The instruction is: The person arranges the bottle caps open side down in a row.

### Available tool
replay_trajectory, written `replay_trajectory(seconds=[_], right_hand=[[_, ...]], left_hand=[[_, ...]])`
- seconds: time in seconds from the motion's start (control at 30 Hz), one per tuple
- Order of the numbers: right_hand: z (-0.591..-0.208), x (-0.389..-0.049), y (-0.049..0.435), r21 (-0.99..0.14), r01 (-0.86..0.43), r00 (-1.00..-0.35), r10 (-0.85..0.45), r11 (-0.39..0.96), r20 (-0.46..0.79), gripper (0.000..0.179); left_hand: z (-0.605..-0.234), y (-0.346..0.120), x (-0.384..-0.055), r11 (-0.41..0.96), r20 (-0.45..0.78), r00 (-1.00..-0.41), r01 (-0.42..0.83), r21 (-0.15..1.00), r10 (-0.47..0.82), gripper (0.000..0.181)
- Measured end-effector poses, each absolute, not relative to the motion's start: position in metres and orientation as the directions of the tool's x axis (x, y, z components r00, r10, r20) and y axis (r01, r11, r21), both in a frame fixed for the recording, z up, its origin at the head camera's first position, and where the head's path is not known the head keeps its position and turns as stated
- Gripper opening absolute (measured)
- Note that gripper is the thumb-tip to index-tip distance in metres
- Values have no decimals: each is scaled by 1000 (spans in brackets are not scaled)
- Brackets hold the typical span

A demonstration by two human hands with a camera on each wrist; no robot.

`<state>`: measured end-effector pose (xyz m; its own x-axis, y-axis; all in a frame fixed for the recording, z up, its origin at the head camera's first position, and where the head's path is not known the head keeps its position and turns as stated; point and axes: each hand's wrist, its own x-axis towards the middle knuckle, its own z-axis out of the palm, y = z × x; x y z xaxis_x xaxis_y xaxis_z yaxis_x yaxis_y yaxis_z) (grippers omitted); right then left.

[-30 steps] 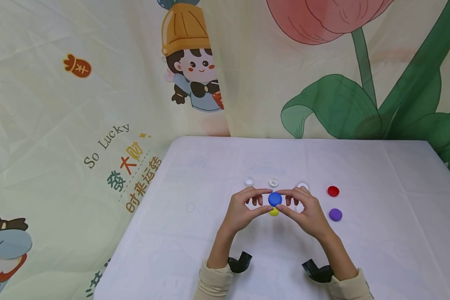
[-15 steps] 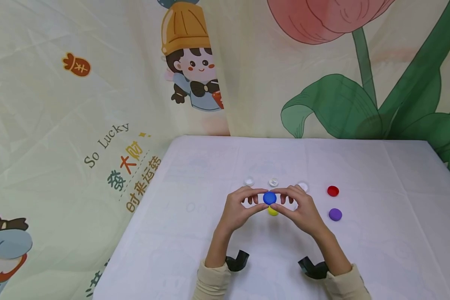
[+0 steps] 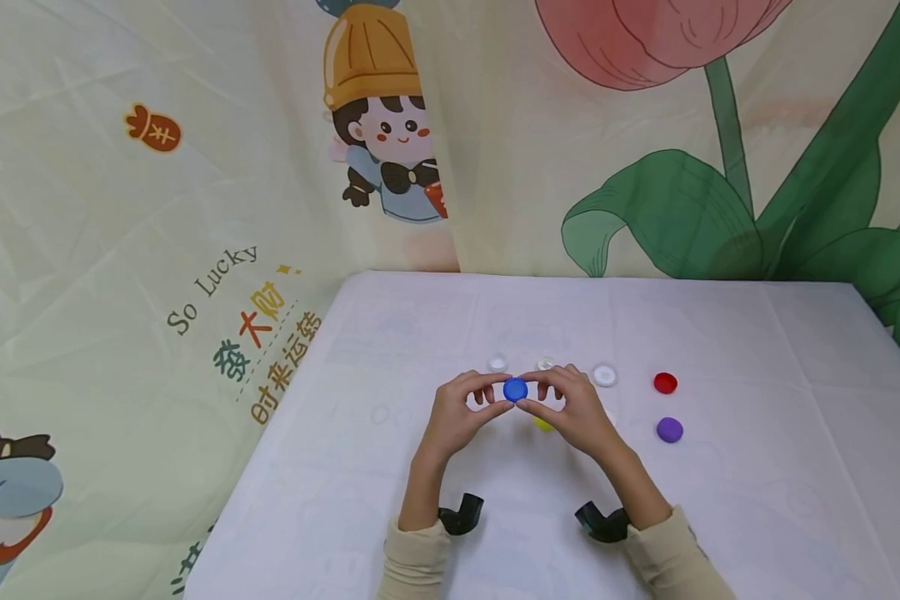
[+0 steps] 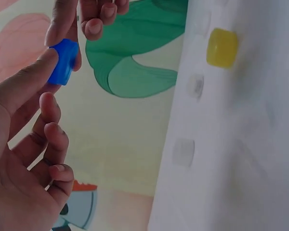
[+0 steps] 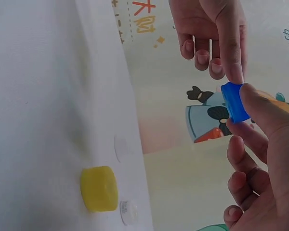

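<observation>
Between my two hands, above the white table, is a round blue cap point(image 3: 515, 389). My left hand point(image 3: 453, 417) pinches its left side between thumb and forefinger. From the other side my right hand point(image 3: 576, 417) pinches it the same way. The left wrist view shows the blue cap point(image 4: 64, 61) edge-on, with its ridged side partly behind fingertips. In the right wrist view the cap point(image 5: 237, 102) is tilted, thumbs across it. A yellow cap point(image 3: 543, 424) lies on the table, partly hidden by my right hand; it shows whole in the right wrist view point(image 5: 99, 188).
Whitish clear caps lie beyond my hands: one at left point(image 3: 497, 363), a half-hidden middle cap point(image 3: 544, 363) and a right-hand cap point(image 3: 604, 375). To the right lie a red cap point(image 3: 665, 383) and a purple cap point(image 3: 670, 430). A printed cloth point(image 3: 510, 167) hangs behind the table.
Both hands have moved left and slightly away from the body, carrying the blue cap with them. The right-hand clear cap is now uncovered, while the middle one is partly hidden.
</observation>
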<state>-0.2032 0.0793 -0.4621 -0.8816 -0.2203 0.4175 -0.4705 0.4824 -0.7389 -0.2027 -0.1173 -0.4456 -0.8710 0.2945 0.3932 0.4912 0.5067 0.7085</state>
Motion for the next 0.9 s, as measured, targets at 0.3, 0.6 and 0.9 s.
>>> replay_trajectory(seconds=[0.3, 0.6, 0.9], right_hand=[[-476, -215, 57, -655, -474, -877, -246, 589, 413, 34], [-492, -221, 43, -560, -461, -884, -301, 688, 358, 34], [-502, -227, 38, -469, -479, -876, -366, 742, 315, 35]], left_hand=[[-456, -135, -211, 602, 294, -918, 397, 693, 267, 32], [-465, -144, -214, 666, 183, -938, 338, 665, 293, 28], [-479, -144, -219, 733, 108, -954, 286, 618, 281, 27]])
